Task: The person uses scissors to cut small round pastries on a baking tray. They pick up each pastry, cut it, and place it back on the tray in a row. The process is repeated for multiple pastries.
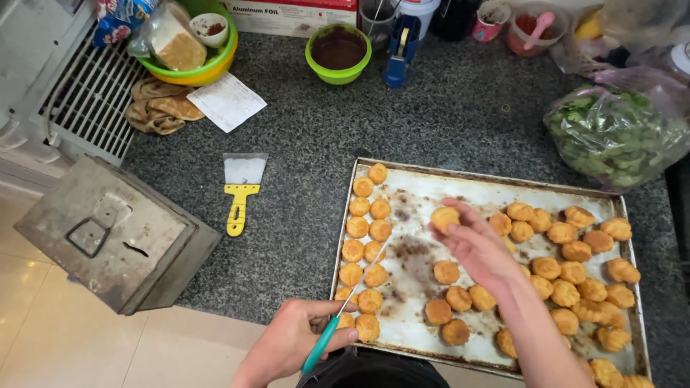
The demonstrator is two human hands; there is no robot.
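One round golden pastry [444,217], ridged top, pinched in right hand [478,248]

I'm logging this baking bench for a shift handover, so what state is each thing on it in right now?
Left hand: closed around a teal-handled tool.
Right hand: holding one golden pastry in its fingertips, above the tray.
Baking tray: stained, pastries in a column at left and crowded at right.
Green bowl: holds brown sauce.
Yellow-handled scraper: lying flat on the counter.
Bag of greens: full.

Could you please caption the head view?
Right hand lifts a golden puff over metal baking tray; left hand grips teal-handled tool.
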